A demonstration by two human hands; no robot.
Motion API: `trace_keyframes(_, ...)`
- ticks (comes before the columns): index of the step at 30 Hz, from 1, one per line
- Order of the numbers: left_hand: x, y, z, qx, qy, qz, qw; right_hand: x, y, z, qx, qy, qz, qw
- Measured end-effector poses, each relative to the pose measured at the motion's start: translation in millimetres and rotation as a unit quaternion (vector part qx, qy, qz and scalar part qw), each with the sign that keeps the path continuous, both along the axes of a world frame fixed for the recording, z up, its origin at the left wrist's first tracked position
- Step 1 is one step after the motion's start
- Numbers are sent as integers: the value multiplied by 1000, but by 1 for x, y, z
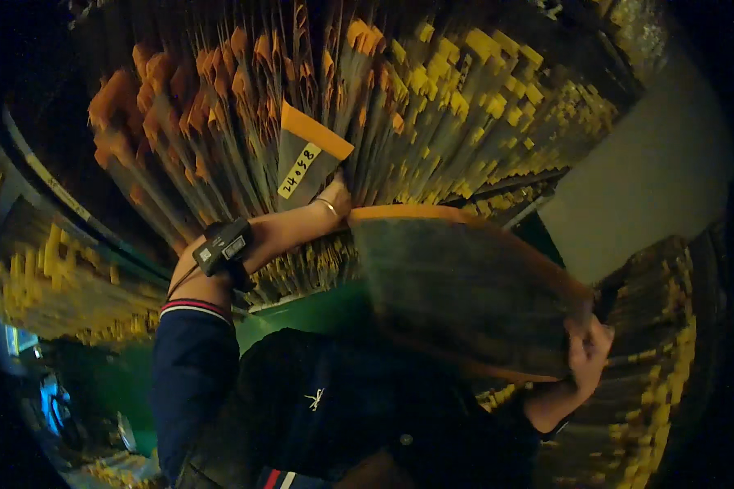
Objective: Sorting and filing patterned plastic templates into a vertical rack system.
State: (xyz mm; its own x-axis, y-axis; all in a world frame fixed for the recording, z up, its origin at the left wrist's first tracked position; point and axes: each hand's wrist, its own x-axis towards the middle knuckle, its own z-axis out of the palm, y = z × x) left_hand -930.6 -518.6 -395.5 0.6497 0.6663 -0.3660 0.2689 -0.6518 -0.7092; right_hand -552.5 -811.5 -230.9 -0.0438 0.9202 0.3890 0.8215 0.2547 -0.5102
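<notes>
My left hand (pixel 333 200) reaches up to a grey folder (pixel 300 169) with an orange top edge and a white label. The folder sticks out from a packed row of folders on the shelves, and my fingers grip its lower corner. A ring shows on one finger, and a small black device (pixel 223 244) is strapped to that wrist. My right hand (pixel 589 352) holds a thick bundle of grey folders with orange edges (pixel 465 293) by its right end, in front of my chest. The bundle is blurred.
Shelves packed with upright folders fill the view: orange tabs (pixel 179 90) at the left, yellow tabs (pixel 465 73) at the right, more yellow ones (pixel 49 277) at the far left. A pale wall (pixel 652 179) stands at the right. A green shelf edge (pixel 302 310) lies below.
</notes>
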Motion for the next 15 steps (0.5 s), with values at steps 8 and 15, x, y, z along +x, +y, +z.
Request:
trace_keyframes(8,-29,44,-101,-53,-553,47,830,-69,-19,12,120,-52,-103,986)
trace_keyframes(15,-22,40,-74,109,-63,-34,991,-142,20,16,239,-31,-105,965)
